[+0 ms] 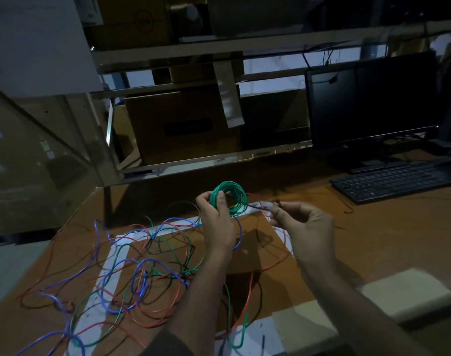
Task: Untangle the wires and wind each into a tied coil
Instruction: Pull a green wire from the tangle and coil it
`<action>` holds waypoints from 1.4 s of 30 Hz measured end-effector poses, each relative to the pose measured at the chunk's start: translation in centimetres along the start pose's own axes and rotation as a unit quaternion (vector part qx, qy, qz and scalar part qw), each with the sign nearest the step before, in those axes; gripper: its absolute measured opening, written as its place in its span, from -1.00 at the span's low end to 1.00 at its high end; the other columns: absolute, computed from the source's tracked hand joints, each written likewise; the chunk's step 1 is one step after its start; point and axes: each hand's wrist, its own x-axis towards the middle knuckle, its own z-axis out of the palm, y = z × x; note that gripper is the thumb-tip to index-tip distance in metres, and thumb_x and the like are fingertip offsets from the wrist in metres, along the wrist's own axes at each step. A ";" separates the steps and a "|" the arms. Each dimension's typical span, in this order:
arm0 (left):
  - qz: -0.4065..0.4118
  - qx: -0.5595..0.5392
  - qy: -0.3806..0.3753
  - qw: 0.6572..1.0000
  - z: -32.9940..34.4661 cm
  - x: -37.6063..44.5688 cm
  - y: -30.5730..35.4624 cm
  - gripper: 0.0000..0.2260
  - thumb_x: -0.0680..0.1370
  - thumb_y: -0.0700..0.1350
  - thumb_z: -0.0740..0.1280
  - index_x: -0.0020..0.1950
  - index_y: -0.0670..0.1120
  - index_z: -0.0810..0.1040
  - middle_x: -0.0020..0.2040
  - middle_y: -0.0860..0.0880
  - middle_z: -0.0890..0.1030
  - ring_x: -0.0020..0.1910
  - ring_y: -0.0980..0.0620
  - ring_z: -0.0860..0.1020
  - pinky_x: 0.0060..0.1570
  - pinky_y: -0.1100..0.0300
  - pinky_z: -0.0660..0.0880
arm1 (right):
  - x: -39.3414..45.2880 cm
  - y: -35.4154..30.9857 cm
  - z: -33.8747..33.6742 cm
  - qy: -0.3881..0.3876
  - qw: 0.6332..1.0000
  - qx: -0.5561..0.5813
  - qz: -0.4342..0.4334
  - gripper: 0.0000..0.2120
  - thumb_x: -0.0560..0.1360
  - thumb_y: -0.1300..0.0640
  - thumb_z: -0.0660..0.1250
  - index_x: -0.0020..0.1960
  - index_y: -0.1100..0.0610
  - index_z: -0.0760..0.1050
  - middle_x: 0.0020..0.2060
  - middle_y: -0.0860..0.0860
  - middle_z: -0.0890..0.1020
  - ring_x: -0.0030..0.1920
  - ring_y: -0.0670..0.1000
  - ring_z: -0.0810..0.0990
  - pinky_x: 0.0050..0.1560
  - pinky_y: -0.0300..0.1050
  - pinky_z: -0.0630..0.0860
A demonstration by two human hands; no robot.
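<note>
A green wire coil (232, 191) is held up above the wooden desk, and my left hand (216, 222) grips its left side. My right hand (304, 224) pinches a thin dark tie (257, 207) that runs from the coil's lower right to my fingertips. On the desk to the lower left lies a loose tangle of wires (142, 273) in blue, red, green and black, spread over a square marked in white tape (111, 268).
A black keyboard (396, 181) and a dark monitor (373, 104) stand at the right back. Cardboard boxes (178, 124) fill the shelves behind the desk. A pale block (404, 291) lies at the desk's right front. The desk's left edge (65, 227) drops to the floor.
</note>
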 end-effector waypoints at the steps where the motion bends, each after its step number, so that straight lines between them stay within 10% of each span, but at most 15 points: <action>1: 0.000 -0.007 -0.009 1.000 0.0 -0.1 0.0 -0.79 0.72 0.09 0.14 0.31 0.04 0.32 0.23 -0.08 0.53 0.19 -0.01 0.55 0.00 0.14 0.51 | 0.0 0.0 0.3 -0.003 1.000 0.003 0.002 -0.90 0.47 0.18 0.52 -0.01 0.12 0.69 -0.20 0.01 0.75 -0.20 -0.06 0.74 -0.18 -0.28 0.64; 13: 0.016 -0.075 -0.092 0.993 0.5 -0.9 1.1 -0.60 0.72 0.00 0.22 0.56 -0.03 0.36 0.36 0.01 0.54 0.28 0.21 0.54 0.04 0.46 0.50 | 1.1 0.1 2.8 -0.018 0.998 0.052 0.009 -0.86 0.47 0.20 0.52 0.02 0.20 0.66 -0.13 0.08 0.73 -0.15 0.02 0.75 -0.04 -0.05 0.70; 22: 0.022 -0.098 -0.118 0.988 0.8 -1.2 1.3 -0.67 0.72 -0.01 0.20 0.49 0.12 0.45 0.35 0.03 0.56 0.32 0.04 0.58 0.26 -0.07 0.60 | 3.3 -0.4 3.2 0.011 0.999 0.042 -0.015 -0.80 0.49 0.21 0.52 0.09 0.12 0.60 -0.12 0.06 0.71 -0.16 -0.01 0.75 -0.12 -0.14 0.70; 27: 0.064 -0.034 -0.140 0.987 0.7 -1.6 1.4 -0.59 0.74 -0.07 0.16 0.59 0.18 0.29 0.39 0.20 0.45 0.27 0.40 0.47 0.11 0.45 0.51 | 4.2 -0.6 3.5 0.023 0.999 0.023 -0.020 -0.84 0.51 0.17 0.51 0.06 0.15 0.63 -0.14 0.01 0.72 -0.17 -0.07 0.74 -0.10 -0.15 0.69; 42: 0.016 -0.092 -0.058 0.994 0.7 -1.5 1.4 -0.79 0.73 -0.10 0.20 0.23 0.05 0.62 0.20 0.01 0.63 0.16 0.05 0.62 -0.11 0.34 0.58 | 5.6 0.5 5.5 -0.046 0.997 0.067 0.002 -0.88 0.57 0.24 0.40 0.09 0.13 0.60 -0.07 0.02 0.71 -0.08 -0.07 0.74 -0.05 -0.21 0.67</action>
